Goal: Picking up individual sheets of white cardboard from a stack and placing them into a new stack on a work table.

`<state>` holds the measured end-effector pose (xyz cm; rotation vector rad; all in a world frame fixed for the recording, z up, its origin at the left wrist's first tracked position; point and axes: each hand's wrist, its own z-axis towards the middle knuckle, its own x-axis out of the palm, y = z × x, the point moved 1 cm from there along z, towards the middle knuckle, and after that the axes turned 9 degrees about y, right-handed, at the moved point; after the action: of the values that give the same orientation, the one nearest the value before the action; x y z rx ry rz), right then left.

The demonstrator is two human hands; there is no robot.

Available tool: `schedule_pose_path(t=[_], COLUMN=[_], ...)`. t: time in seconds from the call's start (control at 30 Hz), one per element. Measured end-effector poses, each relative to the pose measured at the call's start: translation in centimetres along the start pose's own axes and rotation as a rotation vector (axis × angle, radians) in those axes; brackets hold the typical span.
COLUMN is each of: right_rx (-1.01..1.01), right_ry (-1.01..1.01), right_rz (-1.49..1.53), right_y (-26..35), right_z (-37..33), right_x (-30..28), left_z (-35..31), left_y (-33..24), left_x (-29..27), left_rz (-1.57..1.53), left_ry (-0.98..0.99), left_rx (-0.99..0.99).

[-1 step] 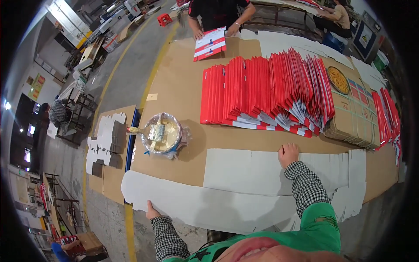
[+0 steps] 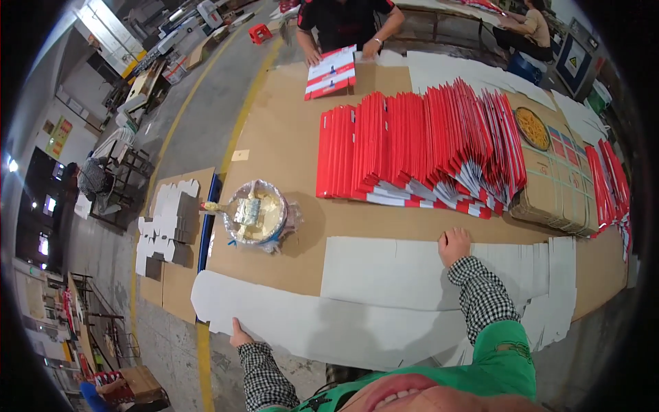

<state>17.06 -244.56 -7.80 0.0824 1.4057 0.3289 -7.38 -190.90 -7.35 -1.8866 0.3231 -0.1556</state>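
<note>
My left hand grips the near edge of a long white cardboard sheet, thumb on top, the other fingers hidden beneath. This sheet lies along the table's near side and its rounded left end sticks out past the table. My right hand has its fingers curled together at the far edge of the stacked white cardboard sheets; what is in them, if anything, is hidden. Ahead of my left hand stands a plastic-lined tub of pale paste, with a wide brush laid across it.
Folded red and white cartons stand packed in a row beyond my right hand. Right of them are a strapped brown carton and a bowl of yellow bands. Across the table, a person handles a red-white sheet. Grey card pieces lie left.
The hand on the right of the person across the table has shifted slightly away from the red-white sheet. My own hands and the white cardboard stay as they were.
</note>
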Motion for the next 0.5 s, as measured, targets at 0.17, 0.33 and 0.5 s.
schedule_pose_path(t=[0.17,0.33,0.5], right_rx=[-0.041,-0.03,-0.026], right_ry=[-0.113,-0.068,-0.066], right_rz=[0.027,0.029,0.019], right_y=[0.1,0.4,0.2], right_z=[-0.4,-0.5,-0.3], right_x=[0.6,0.0,0.0], left_z=[1.1,0.9,0.8], left_y=[1.1,0.9,0.7], left_x=[-1.6,-1.4,-1.1], left_rz=[-0.027,0.043,0.013], left_ry=[0.03,-0.045,-0.028], left_rx=[0.018,-0.036,-0.034])
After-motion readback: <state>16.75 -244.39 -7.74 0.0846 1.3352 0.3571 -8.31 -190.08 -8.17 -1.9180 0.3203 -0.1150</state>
